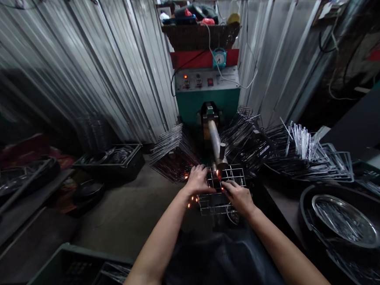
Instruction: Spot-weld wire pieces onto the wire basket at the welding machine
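Note:
A wire rack (233, 173) of thin metal rods lies under the round arm (215, 140) of a green machine (187, 105). My left hand (198, 180) grips the rack's left side, its fingers curled at the wires. On the other side, my right hand (238, 196) pinches the rack near its middle, close below the machine's tip. Orange sparks glow at the tip and fly to the lower left, past my left hand. More wire grid shows below the hands; whether it is part of the same piece I cannot tell.
Stacked wire frames (174, 152) stand left of the machine, and more frames (245, 140) lean on its right. Loose rods fill a metal bowl (346, 221) inside a black tub at right. A green crate (67, 249) sits at lower left, a dark tray (126, 165) behind it.

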Tool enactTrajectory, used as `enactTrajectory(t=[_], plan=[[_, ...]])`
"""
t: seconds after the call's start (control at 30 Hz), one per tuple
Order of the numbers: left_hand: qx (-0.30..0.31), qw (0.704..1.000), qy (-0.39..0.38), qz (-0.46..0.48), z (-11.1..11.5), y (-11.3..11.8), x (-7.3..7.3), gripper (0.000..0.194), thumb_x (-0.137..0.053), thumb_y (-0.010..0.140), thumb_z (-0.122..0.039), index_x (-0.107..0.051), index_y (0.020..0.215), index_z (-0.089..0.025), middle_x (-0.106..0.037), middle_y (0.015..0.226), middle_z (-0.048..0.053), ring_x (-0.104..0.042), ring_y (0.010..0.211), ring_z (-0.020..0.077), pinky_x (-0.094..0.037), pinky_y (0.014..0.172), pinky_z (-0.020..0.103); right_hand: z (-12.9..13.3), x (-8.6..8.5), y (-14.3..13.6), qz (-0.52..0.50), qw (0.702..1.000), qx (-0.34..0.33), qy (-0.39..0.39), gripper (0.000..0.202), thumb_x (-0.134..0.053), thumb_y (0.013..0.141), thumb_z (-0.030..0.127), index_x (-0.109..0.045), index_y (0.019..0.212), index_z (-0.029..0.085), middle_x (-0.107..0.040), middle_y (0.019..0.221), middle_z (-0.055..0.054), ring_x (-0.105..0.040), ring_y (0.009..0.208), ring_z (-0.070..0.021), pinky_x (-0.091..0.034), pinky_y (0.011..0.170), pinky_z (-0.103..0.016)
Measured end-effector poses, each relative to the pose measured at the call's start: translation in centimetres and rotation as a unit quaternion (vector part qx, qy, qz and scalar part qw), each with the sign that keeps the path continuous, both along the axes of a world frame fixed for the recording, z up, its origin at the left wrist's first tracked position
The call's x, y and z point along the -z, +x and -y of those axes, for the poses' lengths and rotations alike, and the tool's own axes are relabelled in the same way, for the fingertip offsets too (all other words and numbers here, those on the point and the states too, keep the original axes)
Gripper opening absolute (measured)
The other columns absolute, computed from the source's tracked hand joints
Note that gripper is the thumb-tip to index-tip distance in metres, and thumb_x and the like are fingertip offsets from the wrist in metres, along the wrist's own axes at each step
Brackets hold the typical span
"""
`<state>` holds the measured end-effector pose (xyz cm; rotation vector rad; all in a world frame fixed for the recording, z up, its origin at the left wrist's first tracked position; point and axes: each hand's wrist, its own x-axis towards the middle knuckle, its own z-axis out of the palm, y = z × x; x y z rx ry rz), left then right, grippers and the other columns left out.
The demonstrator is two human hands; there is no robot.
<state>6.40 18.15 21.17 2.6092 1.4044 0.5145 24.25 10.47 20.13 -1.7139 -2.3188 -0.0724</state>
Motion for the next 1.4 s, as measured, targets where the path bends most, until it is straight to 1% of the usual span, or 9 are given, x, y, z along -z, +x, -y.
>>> enactTrajectory(t=[0.07,0.2,0.37,0.53,0.63,0.8,1.03,1.2,1.4], plan=[[0.001,1.0,-0.003,0.002,0.0,0.0,0.0,0.081,-0.075,0.042,-0.054,-0.054,0.109,-0.014,-0.048,0.119,0.015,-0.042,0.114,0.032,-0.029,0.099,0.045,0.5,0.6,0.6,-0.021,0.999,0.027,0.022,0.03,-0.049,0.087,0.019,-0.057,0.115,0.025,-0.058,0.114,-0.003,-0.062,0.078,-0.0132,-0.044,0.06,-0.019],[0.003,1.0,-0.026,0.0,-0.4,0.1,0.0,0.086,-0.077,0.041,-0.052,-0.051,0.113,-0.013,-0.043,0.127,0.017,-0.036,0.121,0.0327,-0.023,0.104,0.047,0.7,1.0,1.4,-0.013,0.998,0.052,0.03,0.024,-0.05,0.087,0.017,-0.062,0.106,0.026,-0.059,0.111,-0.002,-0.062,0.071,-0.0118,-0.043,0.056,-0.019],[0.001,0.999,-0.032,0.017,-1.9,0.2,-0.2,0.086,-0.075,0.041,-0.054,-0.051,0.115,-0.017,-0.045,0.126,0.014,-0.038,0.12,0.0329,-0.023,0.104,0.047,-0.7,0.6,1.1,-0.007,0.997,0.066,0.048,0.025,-0.049,0.087,0.016,-0.063,0.104,0.027,-0.059,0.11,-0.002,-0.062,0.071,-0.0114,-0.042,0.055,-0.019],[0.009,0.999,-0.041,0.008,-3.5,0.2,-0.4,0.085,-0.074,0.043,-0.055,-0.051,0.114,-0.016,-0.045,0.126,0.014,-0.037,0.121,0.0325,-0.022,0.105,0.047,-1.7,0.2,0.8,-0.007,0.995,0.082,0.048,0.024,-0.049,0.086,0.016,-0.064,0.103,0.026,-0.059,0.11,-0.003,-0.062,0.071,-0.0118,-0.041,0.055,-0.019],[0.014,0.999,-0.04,0.008,-4.0,0.4,-0.6,0.082,-0.075,0.043,-0.053,-0.053,0.112,-0.015,-0.046,0.124,0.014,-0.039,0.119,0.0316,-0.024,0.104,0.045,-2.1,0.3,0.9,-0.005,0.995,0.092,0.045,0.025,-0.049,0.086,0.016,-0.063,0.103,0.027,-0.059,0.11,-0.003,-0.061,0.07,-0.0116,-0.04,0.054,-0.019],[0.033,0.998,-0.045,0.028,-4.5,0.5,-0.2,0.078,-0.076,0.044,-0.05,-0.054,0.111,-0.018,-0.05,0.118,0.01,-0.043,0.115,0.0299,-0.029,0.101,0.041,-2.3,0.4,1.2,0.021,0.996,0.074,0.045,0.025,-0.046,0.087,0.016,-0.062,0.103,0.026,-0.059,0.11,-0.002,-0.06,0.068,-0.0113,-0.039,0.052,-0.019],[0.034,0.994,-0.093,0.035,-5.1,0.5,-0.2,0.071,-0.075,0.045,-0.051,-0.056,0.108,-0.023,-0.054,0.114,0.004,-0.049,0.109,0.0269,-0.037,0.093,0.033,-2.6,-0.6,1.0,0.09,0.994,0.047,0.039,0.027,-0.043,0.087,0.014,-0.062,0.103,0.024,-0.057,0.114,-0.005,-0.06,0.064,-0.0119,-0.036,0.048,-0.021],[0.026,0.996,-0.079,0.02,-3.1,0.1,-0.4,0.076,-0.076,0.042,-0.051,-0.056,0.108,-0.018,-0.054,0.113,0.009,-0.049,0.107,0.0295,-0.038,0.092,0.037,-1.2,-0.5,1.4,0.074,0.996,0.014,0.047,0.028,-0.042,0.087,0.014,-0.062,0.103,0.025,-0.058,0.114,-0.005,-0.061,0.066,-0.0123,-0.038,0.05,-0.02],[0.048,0.998,-0.033,0.009,2.1,-0.8,-0.1,0.085,-0.077,0.04,-0.052,-0.052,0.113,-0.014,-0.044,0.127,0.017,-0.038,0.12,0.0344,-0.025,0.104,0.047,3.8,2.4,1.7,0.034,0.995,-0.014,0.091,0.038,-0.041,0.081,0.007,-0.063,0.106,0.024,-0.059,0.112,-0.006,-0.062,0.066,-0.0123,-0.042,0.052,-0.018]])
